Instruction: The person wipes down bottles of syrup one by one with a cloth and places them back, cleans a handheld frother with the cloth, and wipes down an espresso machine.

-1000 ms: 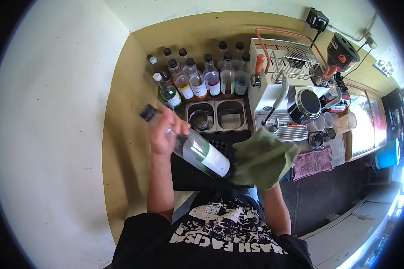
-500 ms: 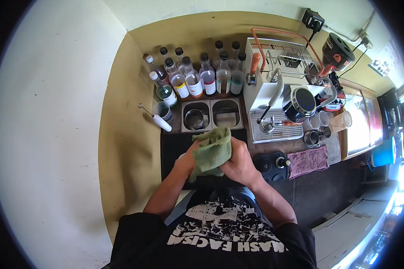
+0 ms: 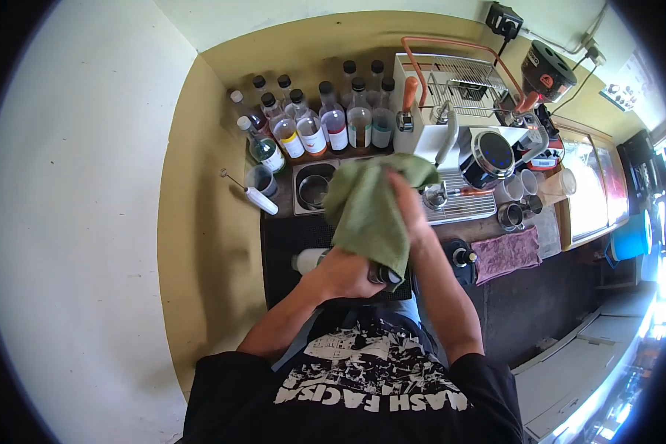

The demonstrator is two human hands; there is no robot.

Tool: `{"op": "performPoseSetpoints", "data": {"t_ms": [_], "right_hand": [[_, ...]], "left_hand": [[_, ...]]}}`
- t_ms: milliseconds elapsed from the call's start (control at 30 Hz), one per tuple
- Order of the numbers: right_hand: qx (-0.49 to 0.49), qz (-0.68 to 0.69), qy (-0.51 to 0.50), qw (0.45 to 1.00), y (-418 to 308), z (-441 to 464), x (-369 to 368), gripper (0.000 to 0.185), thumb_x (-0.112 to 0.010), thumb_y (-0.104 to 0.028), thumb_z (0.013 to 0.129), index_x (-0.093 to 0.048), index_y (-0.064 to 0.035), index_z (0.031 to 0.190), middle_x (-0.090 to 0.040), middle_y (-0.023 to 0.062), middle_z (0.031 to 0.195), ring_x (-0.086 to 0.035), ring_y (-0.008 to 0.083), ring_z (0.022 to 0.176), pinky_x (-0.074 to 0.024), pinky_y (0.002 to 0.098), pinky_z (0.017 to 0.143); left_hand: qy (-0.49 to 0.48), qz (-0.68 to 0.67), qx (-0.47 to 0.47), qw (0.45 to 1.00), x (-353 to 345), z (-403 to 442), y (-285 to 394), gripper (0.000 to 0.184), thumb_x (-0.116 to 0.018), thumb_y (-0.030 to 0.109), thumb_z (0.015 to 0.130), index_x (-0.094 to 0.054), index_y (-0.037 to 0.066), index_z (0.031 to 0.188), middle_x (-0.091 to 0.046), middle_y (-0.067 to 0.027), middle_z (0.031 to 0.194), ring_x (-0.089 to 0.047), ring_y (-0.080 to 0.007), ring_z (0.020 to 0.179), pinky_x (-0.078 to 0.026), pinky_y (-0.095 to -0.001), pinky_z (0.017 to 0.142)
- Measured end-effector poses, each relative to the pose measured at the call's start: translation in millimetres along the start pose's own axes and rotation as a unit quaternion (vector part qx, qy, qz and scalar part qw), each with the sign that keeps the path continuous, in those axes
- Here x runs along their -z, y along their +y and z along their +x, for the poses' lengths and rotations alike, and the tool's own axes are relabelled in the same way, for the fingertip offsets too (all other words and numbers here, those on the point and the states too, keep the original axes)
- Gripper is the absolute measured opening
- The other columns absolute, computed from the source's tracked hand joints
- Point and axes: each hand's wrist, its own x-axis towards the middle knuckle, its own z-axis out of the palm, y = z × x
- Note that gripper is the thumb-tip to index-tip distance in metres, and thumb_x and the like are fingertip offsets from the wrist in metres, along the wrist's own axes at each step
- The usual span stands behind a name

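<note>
A green cloth (image 3: 368, 214) hangs spread out in front of me, its upper part draped from my right hand (image 3: 408, 206), which is closed on it and slightly blurred. Below the cloth, my left hand (image 3: 342, 274) wraps round a white cylindrical object (image 3: 311, 259). Its pale end sticks out on the left, and a dark, shiny end shows at the right of my fingers. The cloth's lower corner hangs against that end, and my hand hides the object's middle, so its kind is unclear. Beneath both hands is a black mat (image 3: 281, 248).
Several syrup bottles (image 3: 314, 137) line the back wall. A steel insert (image 3: 314, 189) and a handheld frother (image 3: 259, 200) are at left. To the right stand a white espresso machine (image 3: 422, 140), a metal pitcher (image 3: 510, 215), plastic cups and a purple cloth (image 3: 507, 255).
The green cloth was bunched between both hands; now it is opened out and raised by my right hand. My left hand has moved right and lower, and the white cylindrical object shows more clearly.
</note>
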Motion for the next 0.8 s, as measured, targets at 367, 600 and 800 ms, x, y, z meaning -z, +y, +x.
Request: {"op": "performPoseSetpoints", "data": {"t_ms": [367,600,800], "right_hand": [[0.299,-0.432,-0.133,0.840,17,-81,26,0.042,-0.058,-0.021,0.085,-0.052,-0.0004,0.122,-0.058,0.0184,0.122,-0.057,0.0324,0.113,-0.0449,0.0448,0.098],[0.314,-0.533,0.029,0.785,56,-64,3,0.044,-0.074,-0.004,0.067,-0.059,-0.0003,0.109,-0.066,0.0135,0.104,-0.064,0.0202,0.098,-0.0501,0.0315,0.083],[0.016,0.046,0.022,0.999,17,-20,28,0.037,-0.036,-0.031,0.099,-0.057,-0.0047,0.115,-0.064,0.0114,0.105,-0.064,0.0237,0.095,-0.0528,0.0372,0.085]], "left_hand": [[0.007,-0.168,-0.023,0.986,-20,-17,-59,0.039,-0.074,0.015,0.072,-0.062,0.007,0.108,-0.064,-0.0123,0.096,-0.063,-0.0263,0.091,-0.049,-0.0341,0.082],[0.020,-0.113,0.020,0.993,-34,-16,-61,0.040,-0.069,0.028,0.072,-0.062,0.005,0.104,-0.064,-0.0167,0.103,-0.061,-0.0343,0.095,-0.047,-0.0413,0.086],[0.026,-0.235,0.056,0.970,-18,-12,-36,0.010,-0.071,0.007,0.073,-0.062,0.004,0.076,-0.064,-0.0089,0.068,-0.062,-0.0231,0.060,-0.049,-0.0314,0.060]]}}
